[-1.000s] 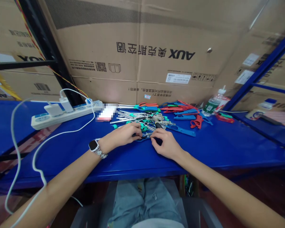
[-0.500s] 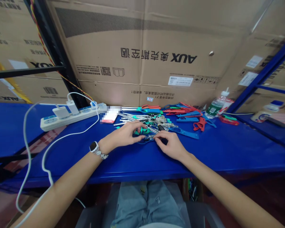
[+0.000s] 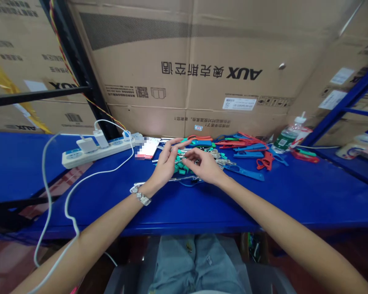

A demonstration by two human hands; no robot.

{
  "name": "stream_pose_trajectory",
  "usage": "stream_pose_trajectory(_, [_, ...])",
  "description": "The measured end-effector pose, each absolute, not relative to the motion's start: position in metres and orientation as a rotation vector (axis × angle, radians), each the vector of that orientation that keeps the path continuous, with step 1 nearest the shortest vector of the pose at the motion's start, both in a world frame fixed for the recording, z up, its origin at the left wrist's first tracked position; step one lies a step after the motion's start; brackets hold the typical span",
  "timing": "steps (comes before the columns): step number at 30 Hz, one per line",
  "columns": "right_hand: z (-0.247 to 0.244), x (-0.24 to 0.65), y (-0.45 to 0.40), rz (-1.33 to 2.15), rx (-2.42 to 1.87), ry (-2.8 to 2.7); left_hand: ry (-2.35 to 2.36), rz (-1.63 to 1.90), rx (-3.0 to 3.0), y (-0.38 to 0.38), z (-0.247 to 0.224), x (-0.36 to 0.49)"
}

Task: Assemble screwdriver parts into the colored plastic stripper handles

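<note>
My left hand (image 3: 166, 162) reaches into a pile of small parts, turned on its edge with its fingers stretched to the right. Close beside it, my right hand (image 3: 205, 165) has its fingers curled toward the thumb; what lies between their tips is too small to make out. Under and between the hands are small green plastic pieces (image 3: 180, 168) and thin metal rods, partly hidden by the fingers. A slim metal rod (image 3: 184, 178) lies on the blue table nearer to me. A bracelet (image 3: 143, 199) circles my left wrist.
Red and blue plastic clip-like pieces (image 3: 251, 153) lie to the right. Behind them stand a green-labelled bottle (image 3: 283, 140) and a white bottle (image 3: 355, 147). A power strip (image 3: 88, 155) with white cables sits at the left. Cardboard (image 3: 208, 36) walls the back.
Both hands have moved farther from me, deeper into the pile. My left hand has turned onto its edge with straighter fingers. A metal rod now shows in front of the hands.
</note>
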State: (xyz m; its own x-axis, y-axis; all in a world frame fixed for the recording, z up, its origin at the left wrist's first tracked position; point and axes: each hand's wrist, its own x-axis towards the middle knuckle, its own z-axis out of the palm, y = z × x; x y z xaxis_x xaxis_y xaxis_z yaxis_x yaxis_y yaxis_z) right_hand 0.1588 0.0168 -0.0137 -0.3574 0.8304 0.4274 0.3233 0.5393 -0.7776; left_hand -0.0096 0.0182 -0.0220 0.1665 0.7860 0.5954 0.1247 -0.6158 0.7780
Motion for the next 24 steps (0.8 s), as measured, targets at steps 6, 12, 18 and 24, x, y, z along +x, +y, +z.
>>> stream_pose_trajectory(6, [-0.023,0.149,0.02,1.118,-0.82,-1.804,0.869,1.443,1.826,0.018,-0.026,-0.008])
stream_pose_trajectory(12, [-0.028,0.162,0.019,1.125,-0.797,-1.738,0.877,1.384,2.124,0.015,-0.017,-0.016])
stream_pose_trajectory(18, [-0.02,0.18,0.024,1.151,-0.801,-1.816,0.713,1.324,2.418,0.022,-0.014,-0.031])
stream_pose_trajectory(24, [-0.02,0.182,0.024,1.147,-0.764,-1.845,0.746,1.305,2.422,0.024,-0.014,-0.034])
